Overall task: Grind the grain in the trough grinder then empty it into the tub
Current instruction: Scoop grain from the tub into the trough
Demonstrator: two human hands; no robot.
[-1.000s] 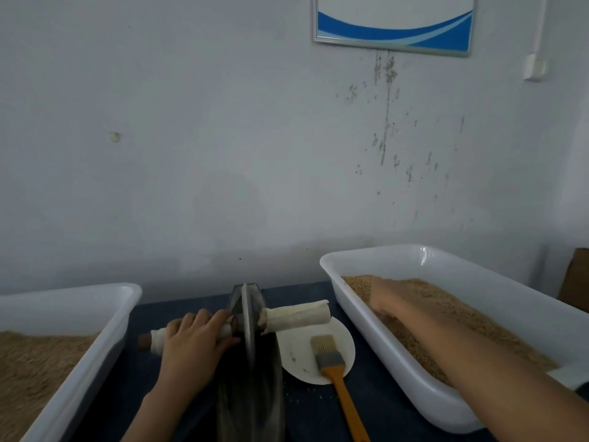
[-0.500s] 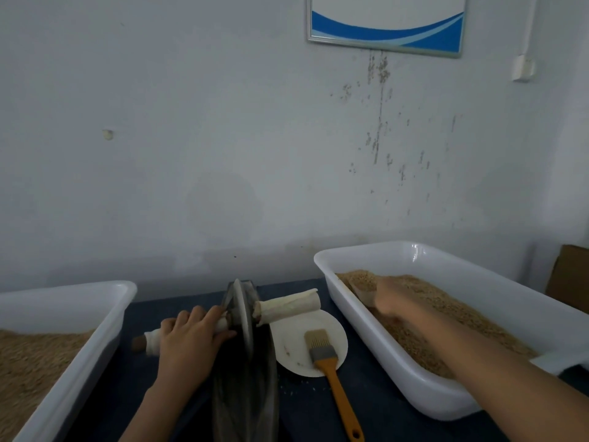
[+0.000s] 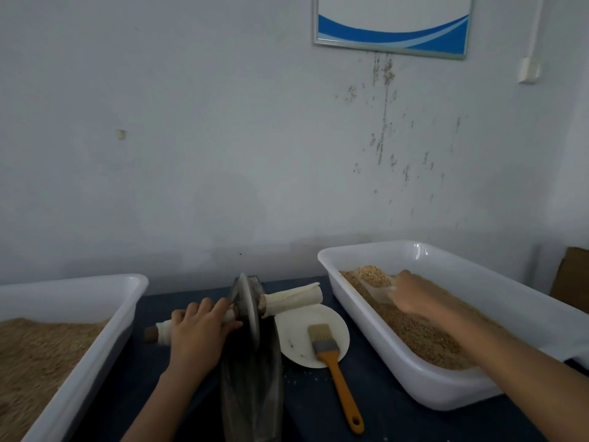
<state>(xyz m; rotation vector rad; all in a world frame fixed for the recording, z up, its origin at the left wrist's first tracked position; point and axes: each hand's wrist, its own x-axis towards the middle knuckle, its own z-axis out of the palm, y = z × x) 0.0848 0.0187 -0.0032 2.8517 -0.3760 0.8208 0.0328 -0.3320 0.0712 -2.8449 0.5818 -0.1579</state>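
Observation:
The dark metal trough grinder (image 3: pixel 251 387) lies lengthwise in the middle of the dark table, its disc wheel (image 3: pixel 249 311) standing in it on a cloth-wrapped axle. My left hand (image 3: pixel 197 330) grips the axle's left handle (image 3: pixel 162 330). The right handle (image 3: pixel 291 301) sticks out free. In the right white tub (image 3: pixel 414 374) of grain (image 3: pixel 424 339), my right hand (image 3: pixel 414 298) holds a clear scoop (image 3: pixel 374 279) heaped with grain, lifted just above the grain's surface.
A second white tub (image 3: pixel 95 352) with grain stands at the left. A white plate (image 3: pixel 296 339) with an orange-handled brush (image 3: pixel 334 365) lies between grinder and right tub. The wall is close behind. A brown box (image 3: pixel 573 275) sits far right.
My right hand has drawn the scoop out of the grain, now loaded and raised. My left hand has stayed on the left handle. The view has tilted slightly.

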